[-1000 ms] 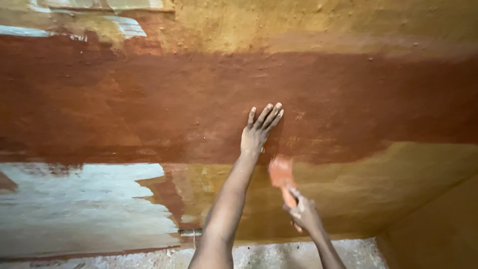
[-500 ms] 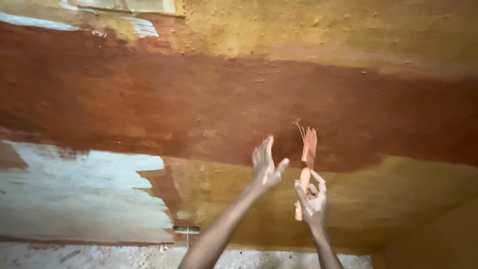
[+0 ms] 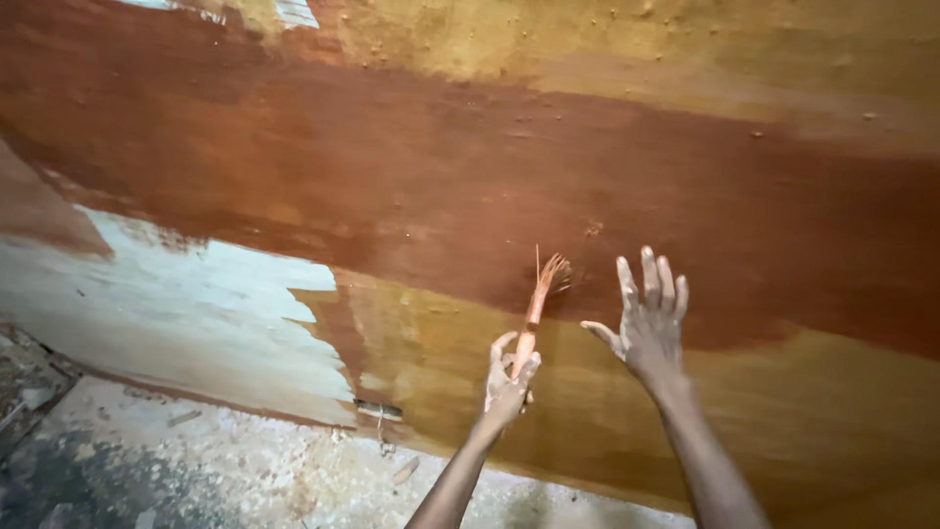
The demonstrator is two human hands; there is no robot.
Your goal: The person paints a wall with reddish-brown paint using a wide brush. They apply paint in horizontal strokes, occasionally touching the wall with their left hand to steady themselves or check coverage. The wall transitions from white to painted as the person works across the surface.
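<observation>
brush (image 3: 537, 313) stands upright in the left hand (image 3: 509, 380), fingers closed round its handle, bristles at the red-brown band on the wall (image 3: 294, 157). right hand (image 3: 651, 318) is spread wide, holding nothing, just beside it. held so low, the brush could slip; the bare palm might smear wet paint.

The wall (image 3: 411, 186) wears a broad red-brown band over mustard yellow — with a pale whitish patch at its left edge; the brush (image 3: 537, 309) is orange-pink.
</observation>
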